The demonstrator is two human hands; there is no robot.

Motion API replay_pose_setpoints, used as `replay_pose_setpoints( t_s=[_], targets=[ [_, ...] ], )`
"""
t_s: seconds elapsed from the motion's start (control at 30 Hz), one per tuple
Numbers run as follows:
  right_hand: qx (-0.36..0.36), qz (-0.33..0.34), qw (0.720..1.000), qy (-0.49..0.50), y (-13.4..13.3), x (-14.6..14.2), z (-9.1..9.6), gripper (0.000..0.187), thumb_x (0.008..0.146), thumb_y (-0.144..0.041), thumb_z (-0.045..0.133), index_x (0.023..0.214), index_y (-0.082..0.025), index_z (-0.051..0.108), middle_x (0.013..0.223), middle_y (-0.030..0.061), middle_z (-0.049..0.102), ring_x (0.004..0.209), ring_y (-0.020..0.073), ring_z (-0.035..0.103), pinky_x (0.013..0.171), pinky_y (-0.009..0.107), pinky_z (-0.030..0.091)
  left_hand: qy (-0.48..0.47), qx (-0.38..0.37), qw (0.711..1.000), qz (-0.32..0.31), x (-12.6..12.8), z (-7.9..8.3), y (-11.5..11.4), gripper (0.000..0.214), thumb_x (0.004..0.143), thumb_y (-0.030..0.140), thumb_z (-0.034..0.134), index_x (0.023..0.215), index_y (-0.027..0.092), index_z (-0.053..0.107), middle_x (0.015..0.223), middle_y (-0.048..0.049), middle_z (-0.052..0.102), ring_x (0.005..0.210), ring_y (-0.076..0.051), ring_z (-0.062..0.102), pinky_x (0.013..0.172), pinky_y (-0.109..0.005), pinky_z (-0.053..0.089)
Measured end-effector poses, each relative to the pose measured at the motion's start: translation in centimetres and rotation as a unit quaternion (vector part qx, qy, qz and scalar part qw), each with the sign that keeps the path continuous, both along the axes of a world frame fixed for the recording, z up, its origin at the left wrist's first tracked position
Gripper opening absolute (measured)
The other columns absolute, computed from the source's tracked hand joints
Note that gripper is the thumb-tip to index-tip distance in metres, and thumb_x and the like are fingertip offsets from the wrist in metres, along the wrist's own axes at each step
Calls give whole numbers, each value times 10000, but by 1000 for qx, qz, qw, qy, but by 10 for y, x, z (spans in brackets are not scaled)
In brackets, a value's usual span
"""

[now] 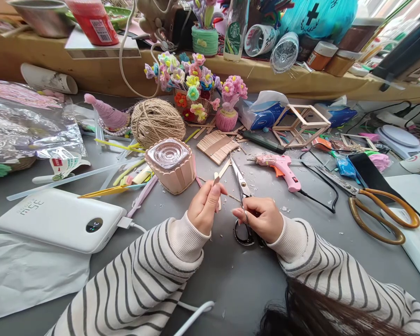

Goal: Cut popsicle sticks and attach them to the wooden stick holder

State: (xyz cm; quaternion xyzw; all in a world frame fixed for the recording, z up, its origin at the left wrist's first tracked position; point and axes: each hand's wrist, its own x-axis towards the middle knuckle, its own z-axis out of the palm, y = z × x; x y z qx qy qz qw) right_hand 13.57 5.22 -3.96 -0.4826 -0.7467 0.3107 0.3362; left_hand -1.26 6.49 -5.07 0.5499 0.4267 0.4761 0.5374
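My left hand (206, 205) pinches a short wooden craft stick (216, 178) upright between thumb and fingers. My right hand (261, 217) is closed on a pair of black-handled scissors (243, 183), whose blades point away from me. Beyond my left hand stands a square clear cup (171, 168) with craft sticks set around its sides. Another loose stick (225, 169) lies just past my left hand, near the scissor blades. Farther back rests a bundle of craft sticks (217, 147) with a brown band. A pink glue gun (282, 169) lies on its side to the right of the scissors.
At left lie a white power bank (61, 219) with a cable and yellow tweezers (108, 190). A twine ball (158, 122) and pipe-cleaner flowers (192, 81) stand behind. Large brown-handled scissors (385, 210), a phone (367, 175) and a stick frame (303, 123) are at right.
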Motion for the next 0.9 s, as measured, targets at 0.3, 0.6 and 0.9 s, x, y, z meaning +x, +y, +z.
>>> replay_pose_setpoints(
  t_s=[0.3, 0.6, 0.9],
  targets=[
    [-15, 4, 1000, 10, -1, 0, -2, 486, 781, -494, 434, 425, -162, 417, 373, -16, 436, 373, 57, 321, 386, 188, 291, 3, 12, 1000, 17, 2, 1, 2, 363, 816, 480, 355, 720, 164, 504, 506, 42, 391, 469, -80, 390, 486, -222, 326],
    [-16, 48, 999, 14, -2, 1, -2, 461, 744, -521, 475, 465, -161, 400, 415, -37, 363, 414, 61, 298, 401, 191, 268, -7, 35, 999, -10, 0, 4, 1, 267, 815, 375, 427, 701, 159, 535, 508, 40, 458, 504, -64, 429, 532, -180, 373],
    [-44, 77, 996, 3, -2, 2, -2, 544, 726, -645, 376, 516, -149, 452, 454, -23, 381, 431, 71, 306, 419, 206, 268, 30, 60, 998, -17, -1, 6, 0, 256, 811, 332, 435, 666, 155, 549, 497, 36, 469, 482, -65, 436, 519, -184, 374]
  ],
)
